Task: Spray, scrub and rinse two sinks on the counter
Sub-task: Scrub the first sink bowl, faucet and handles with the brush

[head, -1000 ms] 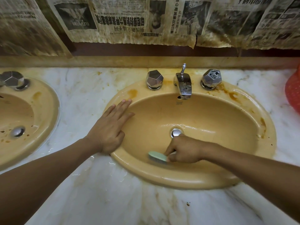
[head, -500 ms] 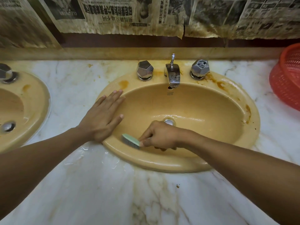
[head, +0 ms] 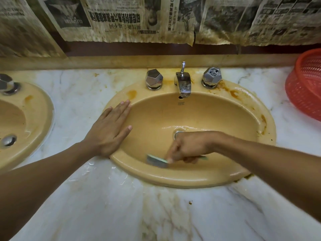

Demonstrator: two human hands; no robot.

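Old newspapers (head: 132, 20) hang on the wall behind a white marble counter (head: 104, 206). From the head camera, a yellow sink (head: 191, 181) sits in the middle of the counter. A second sink (head: 40, 108) is off to the left.

The person's left hand (head: 111, 129) lies flat, fingers straight, on the left rim of the middle sink. The right hand (head: 187, 146) is down inside the bowl, near the front wall. Its fingers are curled around a small green brush (head: 157, 160).

The brush looks light and easy to move. Its handle is likely stiff and its bristles bendy. It is probably wet, so it could slip. The handle is the best place to hold it. The sink is hard and smooth, shiny with water, and fixed in place.

Most of the brush handle is hidden under the right hand, and the brush head is blurry. The drain (head: 178, 133) only peeks out behind the knuckles. The second sink and a red basket (head: 305, 87) are cut off at the edges.
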